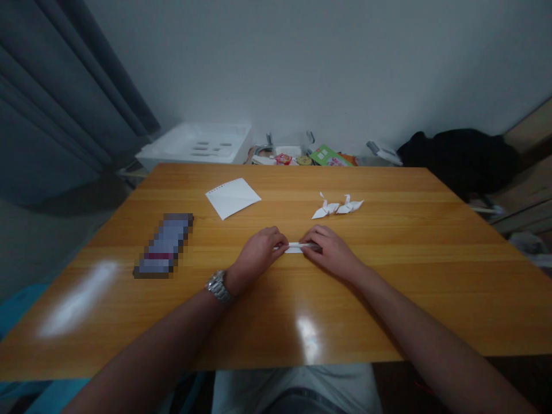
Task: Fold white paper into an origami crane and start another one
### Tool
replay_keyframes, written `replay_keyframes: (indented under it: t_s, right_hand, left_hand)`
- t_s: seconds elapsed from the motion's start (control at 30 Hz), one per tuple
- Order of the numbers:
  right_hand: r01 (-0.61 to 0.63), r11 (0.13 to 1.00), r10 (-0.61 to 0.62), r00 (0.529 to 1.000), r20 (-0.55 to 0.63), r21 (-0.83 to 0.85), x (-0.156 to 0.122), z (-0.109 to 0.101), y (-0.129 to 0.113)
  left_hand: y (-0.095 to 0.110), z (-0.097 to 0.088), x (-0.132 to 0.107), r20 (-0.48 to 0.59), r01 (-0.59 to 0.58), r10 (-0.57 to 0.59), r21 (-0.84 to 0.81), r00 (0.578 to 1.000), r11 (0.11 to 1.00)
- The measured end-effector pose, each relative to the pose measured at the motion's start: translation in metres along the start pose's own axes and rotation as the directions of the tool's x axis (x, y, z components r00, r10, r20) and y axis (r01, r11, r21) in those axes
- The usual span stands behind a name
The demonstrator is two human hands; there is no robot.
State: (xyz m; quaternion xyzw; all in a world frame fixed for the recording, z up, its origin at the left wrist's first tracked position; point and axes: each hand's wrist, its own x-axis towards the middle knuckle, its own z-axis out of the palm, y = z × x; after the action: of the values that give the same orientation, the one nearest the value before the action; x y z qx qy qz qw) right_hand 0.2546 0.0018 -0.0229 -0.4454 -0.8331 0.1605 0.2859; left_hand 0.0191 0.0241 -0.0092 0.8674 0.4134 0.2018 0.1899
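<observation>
Between my two hands, over the middle of the wooden table, is a narrow folded piece of white paper [295, 248]. My left hand [261, 252], with a metal watch [219, 286] on its wrist, pinches the paper's left end. The right end is pinched by my right hand [330, 251]. Fingers cover both ends, so only the short middle stretch shows. Just beyond my right hand stand two folded white paper cranes [337, 208], side by side. A sheet of white paper [233, 198] with a perforated edge lies farther back, past my left hand.
A phone [164, 246], its screen blurred out, lies on the left of the wooden table [276, 322]. Behind the far edge are a white plastic tray [172, 148], a green booklet [330, 156] and small clutter. Dark cloth [461, 158] is heaped at the back right.
</observation>
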Motion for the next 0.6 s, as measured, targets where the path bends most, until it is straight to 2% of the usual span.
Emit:
replay_keyframes:
  t_s: [0.4, 0.6]
  right_hand:
    - [0.023, 1.000, -0.023, 1.000, -0.002, -0.021, 0.0019, 0.0035, -0.0016]
    - [0.036, 0.999, -0.035, 0.999, 0.015, -0.030, 0.0024, 0.0054, -0.0046]
  left_hand:
    - [0.0030, 0.0037, -0.0030, -0.010, -0.098, 0.098, 0.038, 0.995, 0.995]
    - [0.0058, 0.0048, -0.0010, 0.034, -0.055, 0.053, 0.053, 0.998, 0.997]
